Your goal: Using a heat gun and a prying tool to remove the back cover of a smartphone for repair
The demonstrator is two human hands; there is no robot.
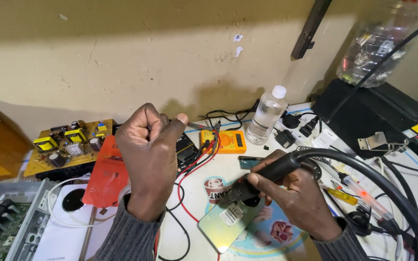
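Right hand (291, 193) is gripping a black hose-fed nozzle (262, 176), tip sitting over a phone (223, 224) lying on the cluttered white bench (194, 241). Left hand (150, 154) is hovering as a closed fist, holding nothing visible. A yellow multimeter (223, 141) and clear bottle (267, 116) are resting against the beige wall (122, 53).

The left hand (148, 154) is raised above the table, closed in a loose fist, with the back of the hand toward the camera and the thumb lying on top near the index finger. The right hand (291, 198) is lower, near the front edge, with its fingers curled tight in a grip. Both wrists wear grey knitted sleeves.
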